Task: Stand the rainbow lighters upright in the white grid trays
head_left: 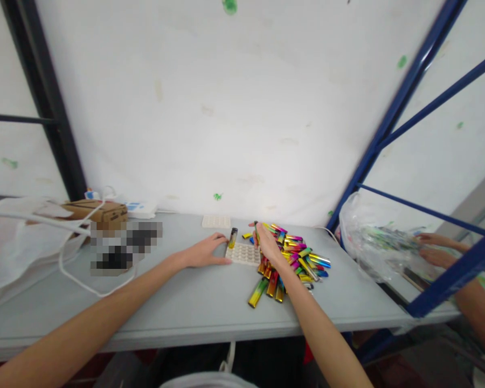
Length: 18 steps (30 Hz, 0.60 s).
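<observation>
A small white tray with rows of holes (244, 254) lies on the grey table. One shiny gold-green lighter with a dark top (233, 238) stands upright at its back left corner. My left hand (204, 251) rests at the tray's left end, thumb and fingers spread apart by its front and back corners. My right hand (268, 242) is closed around a lighter (256, 228), mostly hidden by the fingers, just above the tray's right end. Beneath and beside that hand spreads a loose heap of metallic rainbow lighters (295, 253).
Another white tray (216, 221) lies near the wall. To the left are a cardboard box (101, 211), a white cable (70, 269) and white plastic sheeting (20, 248). Beyond the blue frame (366, 156), another person's hands (436, 249) are at a clear plastic bag (364, 242).
</observation>
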Each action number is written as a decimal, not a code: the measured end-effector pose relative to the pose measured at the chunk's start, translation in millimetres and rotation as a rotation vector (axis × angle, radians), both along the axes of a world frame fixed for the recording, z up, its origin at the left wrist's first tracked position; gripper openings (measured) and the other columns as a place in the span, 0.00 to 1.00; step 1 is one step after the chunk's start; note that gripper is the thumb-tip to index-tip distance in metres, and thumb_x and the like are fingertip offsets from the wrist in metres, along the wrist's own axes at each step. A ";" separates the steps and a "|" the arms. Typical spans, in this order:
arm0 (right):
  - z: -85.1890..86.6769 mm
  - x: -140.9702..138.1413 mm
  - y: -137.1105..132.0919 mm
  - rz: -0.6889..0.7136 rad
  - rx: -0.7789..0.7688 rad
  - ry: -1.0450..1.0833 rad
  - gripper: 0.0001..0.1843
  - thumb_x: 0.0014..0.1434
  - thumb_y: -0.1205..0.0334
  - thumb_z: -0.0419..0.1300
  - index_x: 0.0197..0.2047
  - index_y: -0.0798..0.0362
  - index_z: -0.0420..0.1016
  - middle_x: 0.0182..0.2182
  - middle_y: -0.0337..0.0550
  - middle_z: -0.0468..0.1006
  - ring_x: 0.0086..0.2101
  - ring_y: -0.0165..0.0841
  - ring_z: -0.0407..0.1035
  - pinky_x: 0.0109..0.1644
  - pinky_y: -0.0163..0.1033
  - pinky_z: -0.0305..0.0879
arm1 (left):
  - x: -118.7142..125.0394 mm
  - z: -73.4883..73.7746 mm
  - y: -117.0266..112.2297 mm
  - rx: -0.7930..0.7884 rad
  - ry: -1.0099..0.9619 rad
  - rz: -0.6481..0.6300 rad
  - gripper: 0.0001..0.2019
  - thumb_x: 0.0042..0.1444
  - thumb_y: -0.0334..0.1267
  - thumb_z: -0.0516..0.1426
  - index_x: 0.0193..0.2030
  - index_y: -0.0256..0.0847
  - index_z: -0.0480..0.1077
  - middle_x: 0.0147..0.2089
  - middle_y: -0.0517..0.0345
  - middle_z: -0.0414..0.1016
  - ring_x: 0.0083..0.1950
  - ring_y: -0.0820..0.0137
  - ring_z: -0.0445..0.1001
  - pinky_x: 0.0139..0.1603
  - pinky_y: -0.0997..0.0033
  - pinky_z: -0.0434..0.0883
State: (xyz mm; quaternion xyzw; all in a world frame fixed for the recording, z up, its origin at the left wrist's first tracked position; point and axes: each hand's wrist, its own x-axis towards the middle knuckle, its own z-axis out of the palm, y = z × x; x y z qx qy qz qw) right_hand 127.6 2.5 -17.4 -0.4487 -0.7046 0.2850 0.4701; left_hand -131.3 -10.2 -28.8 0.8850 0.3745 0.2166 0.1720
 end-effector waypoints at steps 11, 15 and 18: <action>17.2 -12.4 -24.1 -0.043 0.262 -0.352 0.23 0.65 0.42 0.59 0.27 0.51 0.72 0.21 0.38 0.71 0.25 0.33 0.62 0.35 0.37 0.58 | -1.2 -2.9 2.6 0.027 0.016 0.002 0.36 0.57 0.66 0.59 0.63 0.41 0.67 0.64 0.45 0.68 0.64 0.54 0.70 0.68 0.59 0.63; 16.9 -17.8 -27.0 -0.018 0.219 -0.262 0.22 0.67 0.41 0.57 0.32 0.51 0.74 0.23 0.39 0.77 0.25 0.34 0.70 0.34 0.36 0.61 | -0.4 -3.9 3.8 0.017 0.032 0.014 0.37 0.57 0.65 0.59 0.63 0.40 0.66 0.65 0.44 0.66 0.65 0.53 0.69 0.69 0.57 0.63; 11.7 -22.1 -25.6 0.054 0.162 -0.268 0.20 0.68 0.44 0.57 0.35 0.52 0.76 0.24 0.39 0.80 0.26 0.33 0.74 0.34 0.35 0.64 | 0.0 -4.6 4.1 0.013 0.042 0.015 0.37 0.57 0.65 0.59 0.64 0.40 0.65 0.65 0.43 0.66 0.65 0.53 0.69 0.69 0.57 0.63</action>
